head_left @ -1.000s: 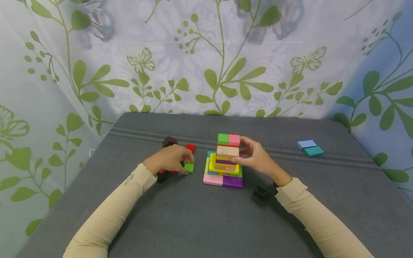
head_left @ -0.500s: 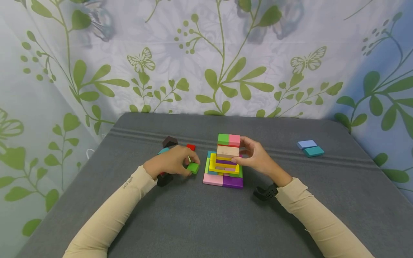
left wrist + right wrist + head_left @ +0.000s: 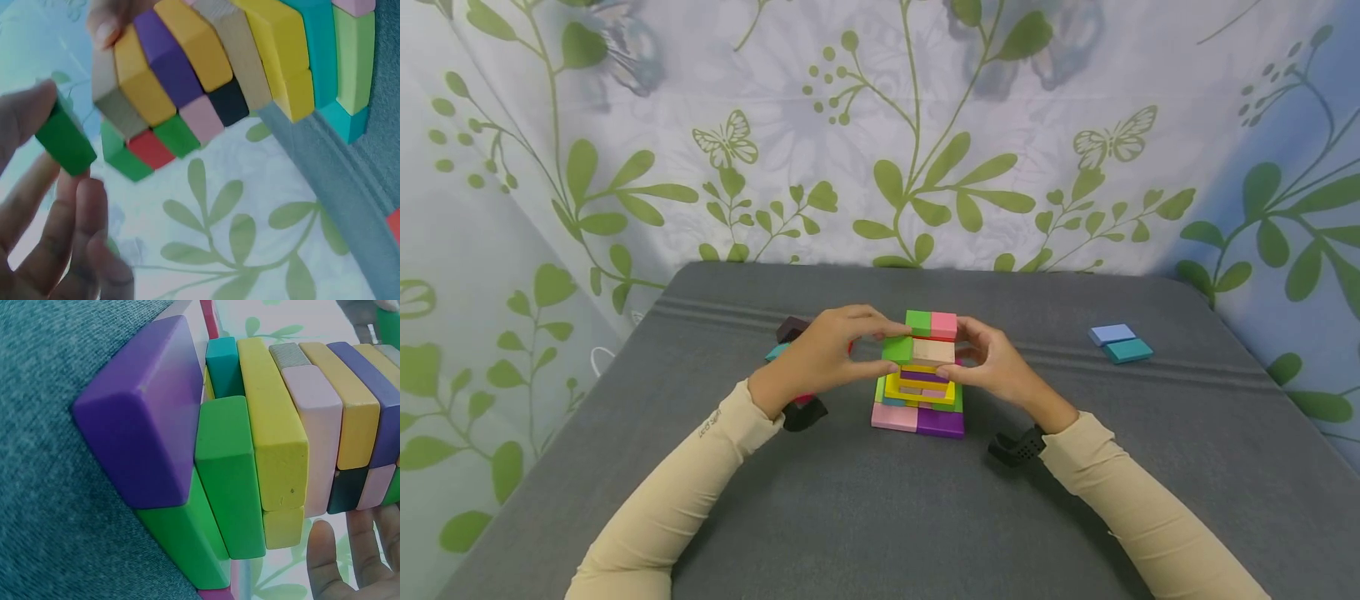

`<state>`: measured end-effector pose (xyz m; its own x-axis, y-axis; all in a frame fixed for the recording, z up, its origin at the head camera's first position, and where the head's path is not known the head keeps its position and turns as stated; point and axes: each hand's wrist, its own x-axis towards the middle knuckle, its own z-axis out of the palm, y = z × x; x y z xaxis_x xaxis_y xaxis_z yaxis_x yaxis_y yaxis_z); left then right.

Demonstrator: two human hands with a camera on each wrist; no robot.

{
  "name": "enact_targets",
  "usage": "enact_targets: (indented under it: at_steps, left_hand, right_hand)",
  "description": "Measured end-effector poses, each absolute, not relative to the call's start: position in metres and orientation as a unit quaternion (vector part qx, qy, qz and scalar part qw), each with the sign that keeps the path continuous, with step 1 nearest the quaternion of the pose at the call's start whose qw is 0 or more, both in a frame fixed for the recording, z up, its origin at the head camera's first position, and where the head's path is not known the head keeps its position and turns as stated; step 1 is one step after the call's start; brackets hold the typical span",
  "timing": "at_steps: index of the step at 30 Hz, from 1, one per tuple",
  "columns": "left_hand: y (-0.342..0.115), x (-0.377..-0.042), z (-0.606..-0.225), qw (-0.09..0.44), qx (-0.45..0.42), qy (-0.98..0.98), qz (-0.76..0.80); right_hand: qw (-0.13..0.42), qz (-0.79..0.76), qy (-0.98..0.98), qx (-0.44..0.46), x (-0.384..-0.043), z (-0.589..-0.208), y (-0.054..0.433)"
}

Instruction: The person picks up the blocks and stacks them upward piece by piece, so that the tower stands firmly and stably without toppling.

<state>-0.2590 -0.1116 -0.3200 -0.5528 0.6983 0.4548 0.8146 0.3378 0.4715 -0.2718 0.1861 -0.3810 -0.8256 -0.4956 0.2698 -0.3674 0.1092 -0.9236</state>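
Note:
In the head view, a stepped tower of coloured wooden blocks (image 3: pixel 922 377) stands at the middle of the table, wide at its base and narrow above. My left hand (image 3: pixel 820 354) pinches a green block (image 3: pixel 897 350) between thumb and fingers, just left of a plain wood block (image 3: pixel 933 352) high on the tower. In the left wrist view a small gap separates the held green block (image 3: pixel 65 139) from the stack. My right hand (image 3: pixel 996 362) holds the tower's upper right side, thumb in front and fingers behind. A green and a pink block (image 3: pixel 943 324) sit at the top back.
Two loose blocks, one light blue (image 3: pixel 1112 334) and one teal (image 3: pixel 1128 351), lie at the right of the grey table (image 3: pixel 880 517). Behind my left hand are a dark brown block (image 3: pixel 792 328) and a teal one (image 3: pixel 777 352), partly hidden. A patterned curtain (image 3: pixel 805 167) hangs behind.
My left hand has picked up a green block from the loose group at left and carried it right and up to the tower's upper level. My right hand has stayed in place.

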Motion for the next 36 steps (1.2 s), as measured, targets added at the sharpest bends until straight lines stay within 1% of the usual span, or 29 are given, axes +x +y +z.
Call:
enact_targets:
  at_steps: [9,14,36]
  left_hand:
    - [-0.094,-0.257,-0.327,0.191,-0.476,-0.819,-0.257]
    - [-0.090,-0.258,-0.329,0.226,-0.478,-0.813,-0.243]
    - [-0.090,-0.265,-0.335,0.224,-0.465,-0.812,-0.272]
  right_hand:
    - [0.054,-0.602,0.739,-0.298,-0.272,-0.382,0.186]
    - [0.053,-0.601,0.740,-0.299,-0.272,-0.382,0.187]
    - [0.054,-0.601,0.740,-0.297,-0.272,-0.381,0.186]
